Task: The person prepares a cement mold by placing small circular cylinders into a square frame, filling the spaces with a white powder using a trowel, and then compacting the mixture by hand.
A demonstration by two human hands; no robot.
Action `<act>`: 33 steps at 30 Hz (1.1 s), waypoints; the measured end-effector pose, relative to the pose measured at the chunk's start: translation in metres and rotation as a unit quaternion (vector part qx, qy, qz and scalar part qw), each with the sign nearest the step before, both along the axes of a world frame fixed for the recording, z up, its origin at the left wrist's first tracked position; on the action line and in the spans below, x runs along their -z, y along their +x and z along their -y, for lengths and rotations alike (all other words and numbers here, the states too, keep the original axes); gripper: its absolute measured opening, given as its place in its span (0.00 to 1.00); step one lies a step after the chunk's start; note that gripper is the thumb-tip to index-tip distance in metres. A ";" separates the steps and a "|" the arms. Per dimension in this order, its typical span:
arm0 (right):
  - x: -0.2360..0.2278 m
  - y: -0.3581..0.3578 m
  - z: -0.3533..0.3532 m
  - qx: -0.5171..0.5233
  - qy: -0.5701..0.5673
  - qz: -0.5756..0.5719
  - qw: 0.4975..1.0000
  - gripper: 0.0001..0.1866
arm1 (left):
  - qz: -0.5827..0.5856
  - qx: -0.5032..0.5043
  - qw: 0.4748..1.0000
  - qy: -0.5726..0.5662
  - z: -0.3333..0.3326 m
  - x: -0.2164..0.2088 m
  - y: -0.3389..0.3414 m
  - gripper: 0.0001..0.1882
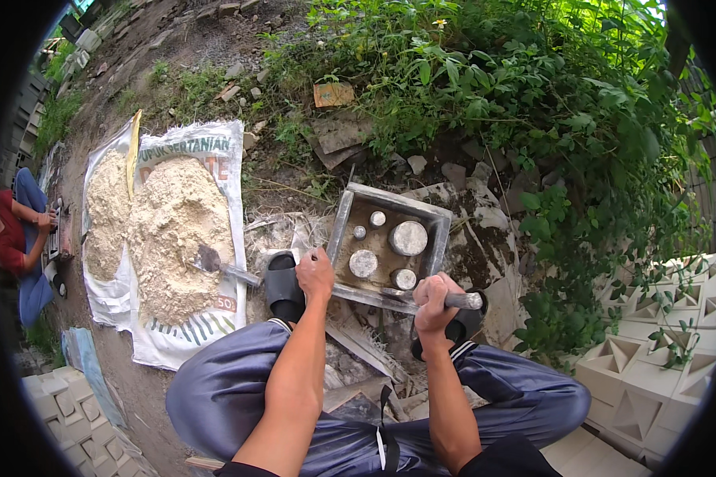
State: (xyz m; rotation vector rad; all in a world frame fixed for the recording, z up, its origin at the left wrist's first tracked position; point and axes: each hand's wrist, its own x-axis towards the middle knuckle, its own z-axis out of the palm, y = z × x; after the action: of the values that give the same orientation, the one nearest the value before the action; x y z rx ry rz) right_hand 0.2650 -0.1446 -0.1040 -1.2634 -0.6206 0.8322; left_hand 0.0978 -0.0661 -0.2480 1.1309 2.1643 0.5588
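Daylit dirt ground (147, 397); leafy green plants (533, 87) upper right; pale patterned blocks (636, 366) lower right.

The trousers (223, 378) are shiny blue-grey, the sandals (284, 280) black.

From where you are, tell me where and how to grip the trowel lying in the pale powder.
Likely best: the grey handle of the trowel, from the right. The blade lies against powder, while the handle points right, toward the left hand.
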 end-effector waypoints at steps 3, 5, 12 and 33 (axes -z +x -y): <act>0.047 -0.002 0.008 -0.027 -0.023 0.107 0.994 0.19 | 0.024 -0.010 1.000 -0.013 0.002 -0.006 0.004 0.21; 0.025 0.000 0.007 -0.062 -0.063 0.068 0.994 0.19 | 0.005 0.001 1.000 -0.007 0.008 -0.006 -0.002 0.21; -0.056 0.005 -0.002 -0.005 0.014 -0.005 1.000 0.19 | -0.008 0.029 0.999 0.022 0.003 0.005 -0.009 0.21; 0.055 0.028 0.005 -0.086 -0.071 0.063 0.992 0.18 | -0.005 0.015 1.000 0.002 -0.002 0.009 -0.001 0.21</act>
State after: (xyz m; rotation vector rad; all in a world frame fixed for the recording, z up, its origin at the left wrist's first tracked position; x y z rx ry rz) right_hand 0.2926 -0.1494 -0.1591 -1.4131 -0.7906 0.9579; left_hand 0.0967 -0.0646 -0.2571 1.1691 2.1531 0.5462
